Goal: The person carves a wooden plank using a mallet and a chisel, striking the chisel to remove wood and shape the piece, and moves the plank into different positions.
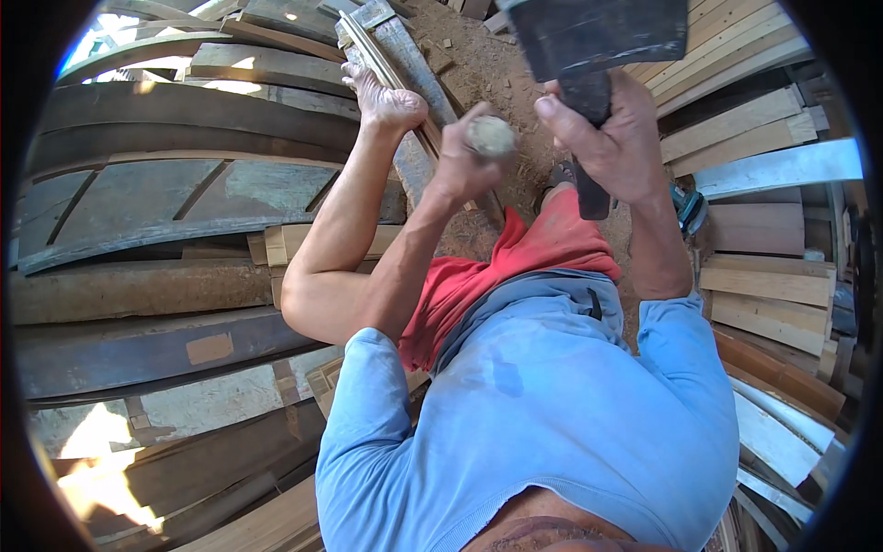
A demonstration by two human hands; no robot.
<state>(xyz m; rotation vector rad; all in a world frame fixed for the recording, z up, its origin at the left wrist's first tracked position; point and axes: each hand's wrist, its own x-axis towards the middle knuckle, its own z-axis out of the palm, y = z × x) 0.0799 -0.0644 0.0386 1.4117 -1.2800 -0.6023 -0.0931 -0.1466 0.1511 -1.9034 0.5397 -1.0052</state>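
My left hand [451,161] is closed around an upright round handle [490,136]. Its pale, worn end faces up, and whatever lies below my fist is hidden. Raised on the right, my right hand [618,138] grips the dark handle of a mallet [602,37] with a broad, blocky head. That head is up at the top edge, higher than the round handle and apart from it. My bare left foot [391,103] rests on narrow wooden strips [379,57], which lie along a weathered plank [414,69] between my legs.
Long boards [184,110] are stacked all along the left. More cut wood pieces [773,285] pile up on the right, beside a teal tool [688,210] near my right forearm. Shavings and wood scraps litter the dirt floor [483,69].
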